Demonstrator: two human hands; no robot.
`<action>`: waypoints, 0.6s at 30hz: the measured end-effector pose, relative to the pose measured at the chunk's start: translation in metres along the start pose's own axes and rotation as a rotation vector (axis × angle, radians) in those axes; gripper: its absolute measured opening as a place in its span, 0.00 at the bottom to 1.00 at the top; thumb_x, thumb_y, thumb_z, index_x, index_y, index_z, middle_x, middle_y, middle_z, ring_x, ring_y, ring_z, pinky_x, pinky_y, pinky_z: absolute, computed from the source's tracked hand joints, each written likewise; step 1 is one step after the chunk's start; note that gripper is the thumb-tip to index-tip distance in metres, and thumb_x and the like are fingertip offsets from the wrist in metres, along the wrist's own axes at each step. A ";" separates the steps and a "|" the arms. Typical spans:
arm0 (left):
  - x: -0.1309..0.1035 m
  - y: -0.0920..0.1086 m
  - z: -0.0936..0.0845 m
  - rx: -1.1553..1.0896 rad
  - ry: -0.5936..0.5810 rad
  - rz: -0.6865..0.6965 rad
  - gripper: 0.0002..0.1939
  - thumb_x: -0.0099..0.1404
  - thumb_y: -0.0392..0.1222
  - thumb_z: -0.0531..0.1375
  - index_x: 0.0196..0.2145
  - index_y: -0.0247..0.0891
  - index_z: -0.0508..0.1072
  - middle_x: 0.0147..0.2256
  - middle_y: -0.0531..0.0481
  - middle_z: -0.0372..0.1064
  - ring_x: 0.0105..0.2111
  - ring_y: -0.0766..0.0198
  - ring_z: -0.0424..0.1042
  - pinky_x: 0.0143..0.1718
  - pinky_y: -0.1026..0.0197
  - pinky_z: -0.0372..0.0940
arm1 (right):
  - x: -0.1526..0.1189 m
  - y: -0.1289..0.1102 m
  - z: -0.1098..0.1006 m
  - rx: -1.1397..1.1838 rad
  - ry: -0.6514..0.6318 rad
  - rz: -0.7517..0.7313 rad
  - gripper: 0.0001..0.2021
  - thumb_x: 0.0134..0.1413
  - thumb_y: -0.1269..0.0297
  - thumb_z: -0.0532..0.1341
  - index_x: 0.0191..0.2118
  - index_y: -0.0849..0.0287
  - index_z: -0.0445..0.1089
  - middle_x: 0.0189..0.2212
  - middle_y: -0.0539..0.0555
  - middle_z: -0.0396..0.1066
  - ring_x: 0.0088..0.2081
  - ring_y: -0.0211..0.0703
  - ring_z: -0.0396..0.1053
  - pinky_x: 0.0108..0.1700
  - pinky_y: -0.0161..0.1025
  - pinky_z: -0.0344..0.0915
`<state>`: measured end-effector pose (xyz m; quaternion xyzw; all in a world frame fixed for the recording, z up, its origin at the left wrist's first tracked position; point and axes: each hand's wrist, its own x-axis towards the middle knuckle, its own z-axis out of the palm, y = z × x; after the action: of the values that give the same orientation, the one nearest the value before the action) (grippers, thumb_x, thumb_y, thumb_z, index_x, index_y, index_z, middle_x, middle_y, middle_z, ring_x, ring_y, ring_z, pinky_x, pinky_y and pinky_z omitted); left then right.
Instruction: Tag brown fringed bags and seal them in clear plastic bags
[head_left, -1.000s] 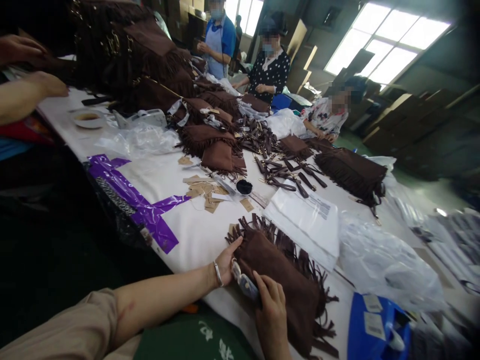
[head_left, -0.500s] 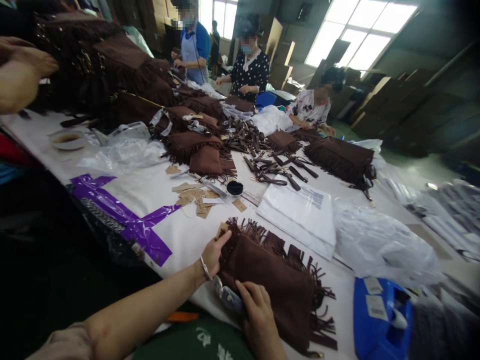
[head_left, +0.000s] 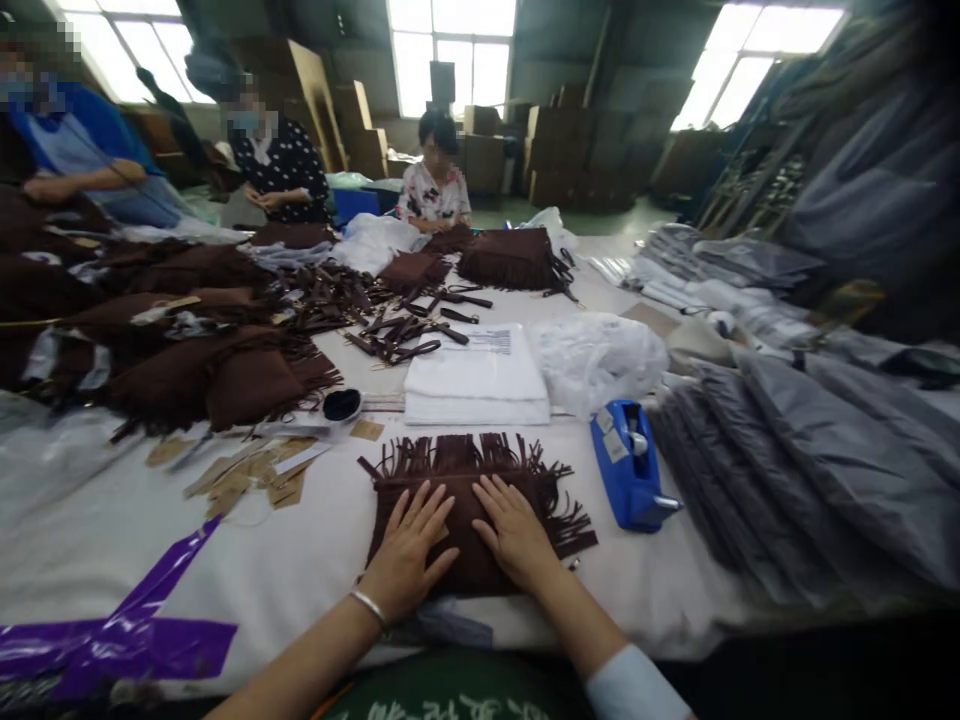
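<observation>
A dark brown fringed bag (head_left: 463, 505) lies flat on the white-covered table in front of me, its fringe spread along the far side and the right end. On its left part rests my left hand (head_left: 409, 550), palm down with fingers spread, a bracelet at the wrist. A bit of tan tag shows beside its fingers. My right hand (head_left: 517, 530) lies flat on the bag's middle right, fingers stretched out. Neither hand grips anything. Close to the table's near edge is a greyish-blue strip (head_left: 454, 625), partly under the bag, too blurred to name.
A blue tape dispenser (head_left: 626, 470) stands right of the bag, beside stacked bagged goods (head_left: 757, 470). White plastic sleeves (head_left: 476, 380) lie behind it. Tan tags (head_left: 255, 470), brown straps (head_left: 405, 325) and piled bags (head_left: 210, 365) fill the left and back. Several people work across the table.
My view has turned right. The bag now lies squarely before me instead of slanted; my left hand has let go of its tagged corner, and both hands have moved flat onto it.
</observation>
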<state>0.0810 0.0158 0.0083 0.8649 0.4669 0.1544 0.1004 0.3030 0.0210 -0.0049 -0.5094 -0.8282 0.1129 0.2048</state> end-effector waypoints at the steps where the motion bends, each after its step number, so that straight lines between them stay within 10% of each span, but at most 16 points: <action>1: 0.003 0.004 -0.001 0.045 -0.012 0.049 0.31 0.67 0.47 0.52 0.64 0.38 0.48 0.64 0.43 0.44 0.64 0.50 0.39 0.63 0.40 0.40 | 0.000 0.011 0.000 -0.029 -0.004 0.042 0.26 0.61 0.60 0.52 0.63 0.54 0.49 0.62 0.55 0.52 0.64 0.47 0.47 0.62 0.53 0.51; 7: 0.015 0.028 -0.001 0.149 -0.194 0.280 0.40 0.61 0.50 0.59 0.64 0.38 0.46 0.65 0.44 0.40 0.64 0.48 0.38 0.63 0.39 0.38 | -0.049 0.061 -0.020 -0.017 0.223 0.363 0.23 0.61 0.63 0.50 0.61 0.59 0.56 0.62 0.59 0.52 0.64 0.54 0.43 0.62 0.57 0.49; 13: 0.025 0.056 0.012 0.124 -0.377 0.401 0.45 0.48 0.28 0.54 0.64 0.37 0.45 0.66 0.46 0.36 0.65 0.53 0.34 0.65 0.45 0.36 | -0.125 0.031 -0.026 0.387 0.516 0.531 0.15 0.62 0.61 0.50 0.51 0.54 0.65 0.50 0.57 0.67 0.52 0.46 0.63 0.55 0.48 0.62; 18: 0.027 0.066 0.020 0.133 -0.361 0.394 0.47 0.44 0.24 0.51 0.64 0.36 0.47 0.66 0.46 0.35 0.65 0.54 0.33 0.65 0.46 0.37 | -0.108 0.022 -0.031 0.221 0.343 0.381 0.13 0.61 0.63 0.51 0.49 0.51 0.68 0.54 0.54 0.64 0.59 0.48 0.56 0.59 0.51 0.56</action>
<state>0.1534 0.0017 0.0153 0.9572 0.2735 -0.0166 0.0931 0.3772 -0.0664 -0.0104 -0.6423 -0.6531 0.1512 0.3716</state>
